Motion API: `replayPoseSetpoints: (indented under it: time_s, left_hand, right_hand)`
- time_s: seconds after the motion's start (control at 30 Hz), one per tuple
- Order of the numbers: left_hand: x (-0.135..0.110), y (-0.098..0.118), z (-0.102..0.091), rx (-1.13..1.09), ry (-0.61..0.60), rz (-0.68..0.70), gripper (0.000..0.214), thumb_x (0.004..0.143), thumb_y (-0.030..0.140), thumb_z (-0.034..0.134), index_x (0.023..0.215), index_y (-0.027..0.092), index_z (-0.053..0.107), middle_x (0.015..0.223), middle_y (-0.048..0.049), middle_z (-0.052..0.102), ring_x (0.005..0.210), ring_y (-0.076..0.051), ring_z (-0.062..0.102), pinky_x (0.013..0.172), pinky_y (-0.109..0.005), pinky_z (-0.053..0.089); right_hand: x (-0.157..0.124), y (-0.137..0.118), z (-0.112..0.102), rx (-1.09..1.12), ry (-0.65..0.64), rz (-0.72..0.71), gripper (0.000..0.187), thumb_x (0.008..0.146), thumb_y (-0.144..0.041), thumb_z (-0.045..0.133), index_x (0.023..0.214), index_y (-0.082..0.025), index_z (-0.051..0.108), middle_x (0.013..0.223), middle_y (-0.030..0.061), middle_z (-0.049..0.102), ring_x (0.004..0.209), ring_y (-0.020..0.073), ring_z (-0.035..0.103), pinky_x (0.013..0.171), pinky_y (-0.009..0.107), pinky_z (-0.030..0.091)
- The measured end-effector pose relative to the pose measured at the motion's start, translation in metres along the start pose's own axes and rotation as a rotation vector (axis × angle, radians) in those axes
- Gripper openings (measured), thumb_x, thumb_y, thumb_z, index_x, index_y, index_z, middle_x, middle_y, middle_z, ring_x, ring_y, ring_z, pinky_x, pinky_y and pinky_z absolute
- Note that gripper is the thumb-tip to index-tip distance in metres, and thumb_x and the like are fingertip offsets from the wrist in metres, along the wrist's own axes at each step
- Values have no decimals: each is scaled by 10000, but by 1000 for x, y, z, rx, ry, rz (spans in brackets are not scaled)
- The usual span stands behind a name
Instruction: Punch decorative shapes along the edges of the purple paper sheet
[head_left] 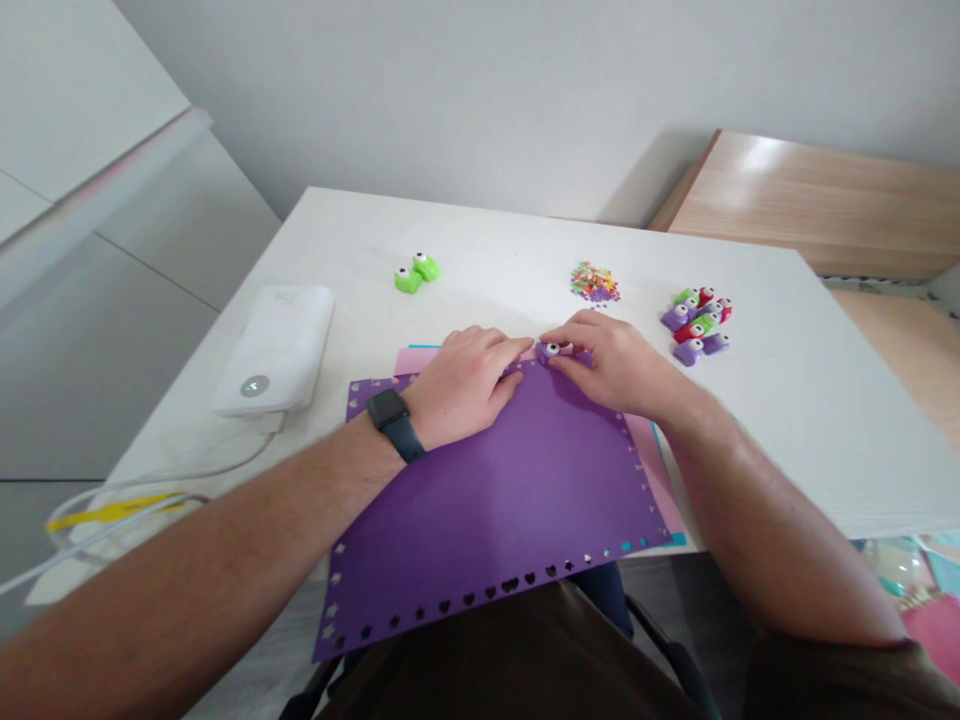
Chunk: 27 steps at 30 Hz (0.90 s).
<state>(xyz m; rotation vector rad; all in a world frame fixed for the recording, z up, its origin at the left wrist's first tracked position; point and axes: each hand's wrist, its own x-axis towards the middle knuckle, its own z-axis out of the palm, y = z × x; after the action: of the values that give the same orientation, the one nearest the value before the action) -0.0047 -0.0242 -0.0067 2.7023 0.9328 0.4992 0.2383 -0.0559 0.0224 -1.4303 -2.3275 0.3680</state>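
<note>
A purple sheet of paper (495,480) lies before me, its borders punched with small hearts, stars and other shapes, and its near edge hangs past the table edge. At its far edge my right hand (600,358) grips a small purple craft punch (550,351) with a white-and-black button on top. My left hand (474,378) rests on the sheet just left of the punch, index finger stretched towards it and thumb apart. A pink sheet (651,462) and a blue-green sheet (679,539) show from under the purple one.
Two green punches (417,272) stand at the back left. Small coloured paper cutouts (594,284) are heaped at the back, and several mixed-colour punches (699,324) cluster at the right. A white power bank (277,345) with a cable (217,468) lies on the left.
</note>
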Motion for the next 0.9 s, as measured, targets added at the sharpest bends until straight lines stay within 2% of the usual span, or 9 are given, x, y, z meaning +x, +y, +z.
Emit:
replayPoseSetpoints:
  time_s: [0.4,0.9]
  left_hand:
    - [0,0,-1,-13,-9,3,301,1043,266,557,1284,164,706,1140,-130,726,1092,-284,646,997,-471,504]
    - [0,1,-4,-29,-22,-19,196,1036,247,566,1091,184,742,1064,-106,715,1035,-272,634,954,-457,497]
  right_hand:
    - [2,2,-3,-70,143,154,255,982,-260,667,1181,-184,807,1097,123,768,935,245,682,919,371,505]
    - [1,8,-3,-198,127,243,261,970,-268,665,1164,-187,820,1084,129,759,888,245,675,863,386,489]
